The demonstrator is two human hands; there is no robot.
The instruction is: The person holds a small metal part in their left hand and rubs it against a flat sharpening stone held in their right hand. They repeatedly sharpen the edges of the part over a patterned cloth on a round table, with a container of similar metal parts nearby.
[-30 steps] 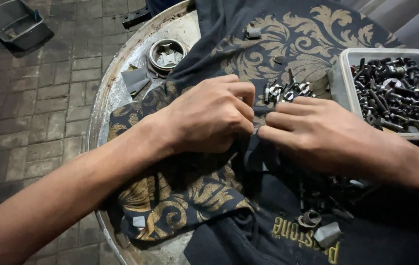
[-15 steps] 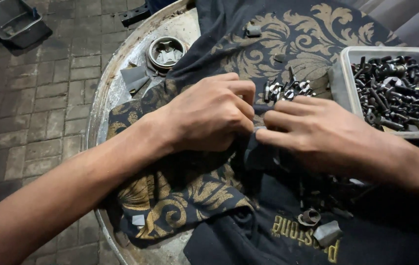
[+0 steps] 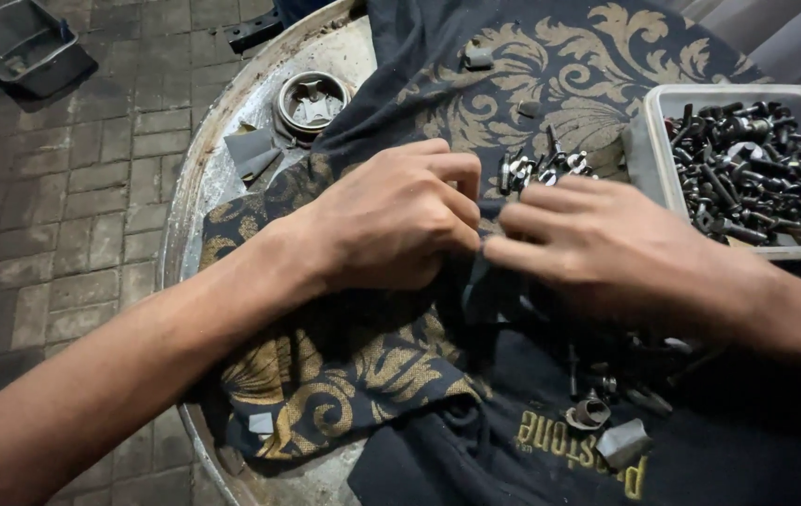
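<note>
Two bare hands meet over a black cloth with gold scrollwork (image 3: 353,375) that drapes a round, worn metal surface (image 3: 222,169). The left hand (image 3: 391,220) is curled, its fingers bent inward and pinched against the fingertips of the right hand (image 3: 606,248); both grips are closed on something small at the point where they touch, but the thing itself is hidden between the fingers and cannot be made out. Just behind the knuckles lies a little heap of dark and silvery metal screws and small parts (image 3: 541,171) on the cloth. To the right, near the right wrist, stands a clear rectangular plastic tub (image 3: 653,141) filled with black bolts and screws (image 3: 747,169). On the bare part of the surface, beyond the left hand, sits a round metal cup-shaped part (image 3: 311,98) beside a grey flat scrap (image 3: 250,150). Near the lower edge, a small ring-shaped metal piece (image 3: 590,412) and a grey blocky piece (image 3: 623,442) rest on the cloth. Grey brick paving (image 3: 72,215) lies to the left, with a dark tray (image 3: 21,42) on it.
</note>
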